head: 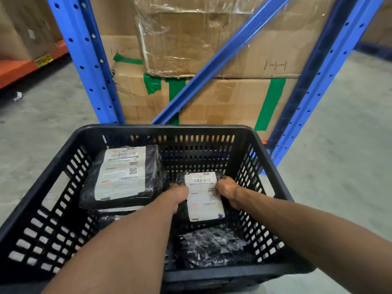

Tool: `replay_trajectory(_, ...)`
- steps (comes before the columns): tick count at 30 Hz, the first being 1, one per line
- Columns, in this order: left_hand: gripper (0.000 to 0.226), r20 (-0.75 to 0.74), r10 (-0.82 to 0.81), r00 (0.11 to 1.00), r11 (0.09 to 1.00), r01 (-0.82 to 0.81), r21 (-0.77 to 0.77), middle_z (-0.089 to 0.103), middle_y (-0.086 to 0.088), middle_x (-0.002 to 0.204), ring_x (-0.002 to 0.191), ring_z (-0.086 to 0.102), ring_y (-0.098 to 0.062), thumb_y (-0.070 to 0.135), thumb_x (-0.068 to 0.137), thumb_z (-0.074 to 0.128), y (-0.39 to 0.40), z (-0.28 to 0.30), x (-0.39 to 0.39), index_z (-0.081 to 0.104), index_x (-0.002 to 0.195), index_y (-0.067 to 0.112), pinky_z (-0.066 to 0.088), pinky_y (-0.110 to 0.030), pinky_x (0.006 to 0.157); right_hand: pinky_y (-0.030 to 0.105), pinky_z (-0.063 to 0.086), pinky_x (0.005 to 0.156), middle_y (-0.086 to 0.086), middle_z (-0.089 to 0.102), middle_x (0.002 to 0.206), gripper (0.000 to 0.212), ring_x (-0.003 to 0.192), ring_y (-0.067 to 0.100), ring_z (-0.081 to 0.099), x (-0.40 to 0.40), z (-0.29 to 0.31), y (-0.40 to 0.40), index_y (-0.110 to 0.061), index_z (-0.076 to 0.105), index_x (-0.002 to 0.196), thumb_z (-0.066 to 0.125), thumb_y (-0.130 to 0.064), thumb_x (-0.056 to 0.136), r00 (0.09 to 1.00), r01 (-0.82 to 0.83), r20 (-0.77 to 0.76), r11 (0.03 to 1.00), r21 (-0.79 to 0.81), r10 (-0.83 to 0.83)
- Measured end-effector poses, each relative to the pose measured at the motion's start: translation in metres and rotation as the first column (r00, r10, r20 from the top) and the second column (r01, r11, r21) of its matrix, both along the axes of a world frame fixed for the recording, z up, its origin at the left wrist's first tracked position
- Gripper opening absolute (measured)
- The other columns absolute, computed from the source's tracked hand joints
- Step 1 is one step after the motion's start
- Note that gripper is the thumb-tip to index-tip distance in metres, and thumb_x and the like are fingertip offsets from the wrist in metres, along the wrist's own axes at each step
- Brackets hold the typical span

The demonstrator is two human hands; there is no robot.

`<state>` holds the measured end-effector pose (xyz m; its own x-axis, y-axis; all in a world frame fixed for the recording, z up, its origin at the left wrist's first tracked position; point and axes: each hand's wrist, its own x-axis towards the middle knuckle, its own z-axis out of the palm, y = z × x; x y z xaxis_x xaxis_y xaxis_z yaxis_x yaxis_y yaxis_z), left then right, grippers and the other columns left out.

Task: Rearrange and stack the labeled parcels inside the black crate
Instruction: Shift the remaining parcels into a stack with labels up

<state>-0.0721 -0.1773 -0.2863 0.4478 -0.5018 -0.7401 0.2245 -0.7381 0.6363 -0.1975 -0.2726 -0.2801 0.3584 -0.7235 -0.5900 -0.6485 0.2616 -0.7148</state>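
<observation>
Reaching into black crate (273,164), lower half of frame. Large labeled parcel (122,175) tops stack at crate's left. Unlabeled black parcel (212,245) lies lower right. Small labeled parcel (202,196) sits centre right; my left hand (177,195) and right hand (228,190) each have grip closed on one side edge. Step, I judge: repositioning it. Next: lift, square onto stack.

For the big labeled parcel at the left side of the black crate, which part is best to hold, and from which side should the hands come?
Probably its two long side edges, with both hands coming down from above. The big labeled parcel lies flat, label up, on top of other parcels, so its sides look free. The black crate wall stands close on its left, so reaching in from the side is blocked.
</observation>
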Motion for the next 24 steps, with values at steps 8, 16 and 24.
replay_trajectory(8, 0.040, -0.039, -0.010, 0.999, 1.000, 0.011, 0.008, 0.066, -0.016, 0.121, 0.112, 0.061, -0.030, 0.014, 0.094, 0.048, -0.004, -0.009, 0.002, 0.062, 0.129, 0.003, 0.048, -0.037, 0.101, 0.040, 0.047, 0.110, 0.013, 0.057, 0.141, 0.067, 0.129, 0.030, 0.055, 0.004, 0.014, 0.004, -0.016, 0.024, 0.158, 0.038, 0.005, 0.095, 0.981, -0.162, 0.084, 0.973, -0.162, 0.177)
replay_trajectory(16, 0.064, -0.134, -0.387, 0.912, 0.862, 0.409, 0.300, 0.009, -0.019, 0.167, 0.148, 0.022, -0.048, 0.025, 0.105, 0.040, 0.014, 0.021, -0.015, 0.010, 0.161, 0.015, 0.031, -0.062, 0.111, 0.037, 0.055, 0.077, 0.017, 0.056, 0.136, 0.044, 0.100, 0.025, 0.058, -0.022, 0.040, 0.023, -0.005, 0.041, 0.142, 0.053, -0.017, 0.102, 0.710, -0.639, -0.414, 0.768, -0.042, 0.569)
replay_trajectory(24, 0.070, -0.405, -0.462, 0.789, 0.717, 0.601, 0.354, 0.018, -0.025, 0.164, 0.146, 0.031, -0.034, 0.024, 0.101, 0.052, 0.052, 0.038, -0.023, 0.018, 0.158, 0.002, 0.035, -0.050, 0.114, 0.027, 0.043, 0.053, 0.004, 0.056, 0.088, 0.045, 0.065, 0.018, 0.049, -0.050, 0.050, 0.072, -0.001, 0.057, 0.138, 0.047, -0.018, 0.097, 0.489, -0.734, -0.422, 0.621, 0.274, 0.764)
